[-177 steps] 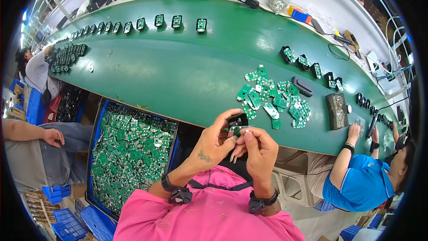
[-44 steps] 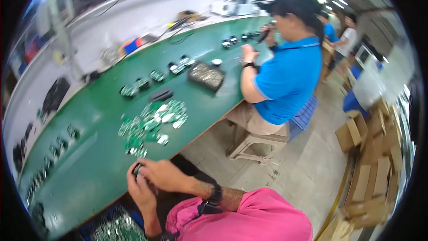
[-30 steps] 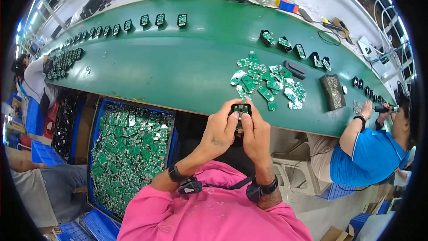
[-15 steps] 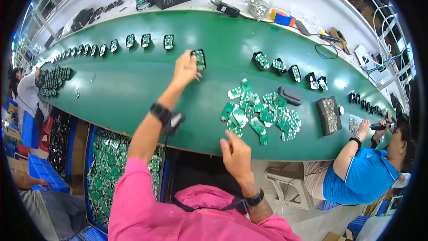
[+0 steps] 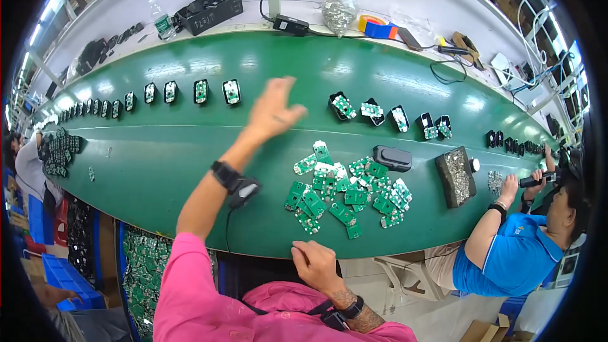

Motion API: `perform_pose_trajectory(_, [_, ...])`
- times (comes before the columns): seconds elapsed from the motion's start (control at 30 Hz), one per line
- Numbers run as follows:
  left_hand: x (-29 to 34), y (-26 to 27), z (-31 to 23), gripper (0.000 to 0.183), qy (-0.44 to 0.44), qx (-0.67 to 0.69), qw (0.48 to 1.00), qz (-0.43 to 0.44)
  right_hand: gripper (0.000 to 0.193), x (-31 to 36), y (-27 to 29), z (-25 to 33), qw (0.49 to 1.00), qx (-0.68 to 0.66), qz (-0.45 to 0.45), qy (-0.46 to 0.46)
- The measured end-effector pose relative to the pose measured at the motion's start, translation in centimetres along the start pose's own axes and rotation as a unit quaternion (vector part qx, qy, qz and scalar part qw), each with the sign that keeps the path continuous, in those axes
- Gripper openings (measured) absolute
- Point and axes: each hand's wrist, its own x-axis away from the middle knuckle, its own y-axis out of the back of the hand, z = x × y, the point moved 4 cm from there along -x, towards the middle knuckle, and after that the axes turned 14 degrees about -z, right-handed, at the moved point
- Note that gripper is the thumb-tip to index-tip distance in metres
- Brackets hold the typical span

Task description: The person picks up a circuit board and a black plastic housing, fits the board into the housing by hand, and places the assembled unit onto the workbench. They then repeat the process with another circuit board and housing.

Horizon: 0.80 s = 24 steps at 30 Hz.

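My left hand (image 5: 272, 111) hangs open above the green belt (image 5: 158, 164), fingers spread, holding nothing. It is blurred, just right of the nearest black case with a green board (image 5: 231, 92), the last in a row running left along the belt. My right hand (image 5: 316, 266) rests at the belt's near edge with its fingers curled in and nothing visible in it. A pile of loose green circuit boards (image 5: 342, 193) lies just beyond that hand.
More boarded cases (image 5: 370, 111) sit right of my left hand, with a closed black case (image 5: 392, 158) and a tray of screws (image 5: 455, 177) further right. A blue bin of boards (image 5: 142, 266) stands lower left. A person in a blue shirt (image 5: 506, 256) works at the right with a screwdriver.
My left hand has let go of the case it reached to on the belt and pulled back to the right, empty. My right hand has dropped to the belt edge and curled.
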Motion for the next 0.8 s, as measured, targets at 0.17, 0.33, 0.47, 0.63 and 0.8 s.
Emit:
perform_pose_trajectory(0.17, [-1.1,-7.3,-6.4,0.084,0.077,0.023,0.988,0.132,0.008,-1.4,1.3,0.5,0.998,-0.040,0.027,-0.051])
perform_pose_trajectory(0.33, [-1.3,-7.2,-5.6,0.074,0.056,0.063,0.985,0.149,0.009,-2.8,4.1,0.2,0.998,-0.009,0.001,-0.070])
perform_pose_trajectory(0.47, [1.4,-2.0,-7.1,0.069,0.147,0.220,0.957,0.115,0.010,-5.2,7.2,-0.1,0.993,0.012,-0.057,-0.098])
perform_pose_trajectory(0.63, [8.6,6.1,-13.5,0.072,0.146,0.261,0.946,0.124,0.017,-8.4,7.0,0.2,0.987,0.017,-0.127,-0.098])
perform_pose_trajectory(0.8, [16.2,9.4,-16.3,0.069,0.176,0.232,0.955,0.050,0.023,-6.4,5.5,1.0,0.983,-0.029,-0.018,-0.180])
